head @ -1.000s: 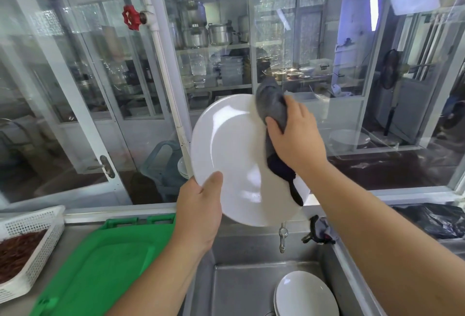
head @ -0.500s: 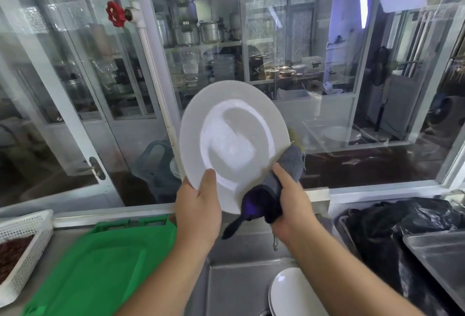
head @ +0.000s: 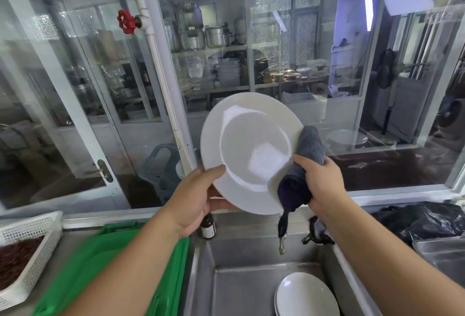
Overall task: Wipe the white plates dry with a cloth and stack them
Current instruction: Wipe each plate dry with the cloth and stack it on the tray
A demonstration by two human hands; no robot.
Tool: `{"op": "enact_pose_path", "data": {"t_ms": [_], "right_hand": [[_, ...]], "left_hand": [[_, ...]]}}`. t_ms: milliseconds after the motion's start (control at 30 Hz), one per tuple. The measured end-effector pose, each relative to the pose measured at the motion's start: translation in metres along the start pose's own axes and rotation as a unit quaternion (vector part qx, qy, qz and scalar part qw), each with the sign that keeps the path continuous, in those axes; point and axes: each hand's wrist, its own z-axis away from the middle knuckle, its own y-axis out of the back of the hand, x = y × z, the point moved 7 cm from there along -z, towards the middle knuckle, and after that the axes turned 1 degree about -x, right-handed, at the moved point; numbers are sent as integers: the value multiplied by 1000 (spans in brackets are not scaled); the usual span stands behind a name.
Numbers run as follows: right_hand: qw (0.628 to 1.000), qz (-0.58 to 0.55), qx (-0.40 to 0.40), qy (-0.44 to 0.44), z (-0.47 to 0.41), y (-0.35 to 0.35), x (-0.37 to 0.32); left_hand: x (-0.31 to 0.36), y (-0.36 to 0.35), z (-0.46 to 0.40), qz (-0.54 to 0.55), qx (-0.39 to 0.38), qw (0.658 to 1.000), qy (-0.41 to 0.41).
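A left hand (head: pixel 193 197) grips a round white glazed plate (head: pixel 251 152) by its rim; the right hand (head: pixel 318 182) clutches a grey cloth (head: pixel 305 159) against it. Likely slippery, breakable.

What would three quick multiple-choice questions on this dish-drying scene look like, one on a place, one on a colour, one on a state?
1. Where do the other white plates lie?
A. in the steel sink
B. on the green tray
C. in the white basket

2. What colour is the valve handle on the white pipe?
A. blue
B. red
C. yellow

3. What is the right hand doing?
A. hanging idle
B. turning the tap
C. gripping the cloth against the held plate

Answers:
1 A: the stacked plates sit in the sink.
2 B: the valve handle is red.
3 C: the right hand holds the grey cloth on the plate, which the left hand steadies.
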Motion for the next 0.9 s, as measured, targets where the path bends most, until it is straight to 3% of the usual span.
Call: {"op": "enact_pose_path", "data": {"t_ms": [233,467,600,767,900], "right_hand": [[990,116,-48,62,-9,6,-38],[980,161,-74,88,-10,5,-56],[977,174,-80,97,-9,3,-58],[976,158,-82,127,-3,0,-62],[992,74,-20,105,14,3,-46]], "left_hand": [[9,19,-14,-72,-6,996,42],[20,15,-22,-133,23,990,-33],[12,14,-25,-103,46,994,-3],[7,14,-25,-114,78,990,-28],[1,7,-20,-74,123,987,-78]]}}
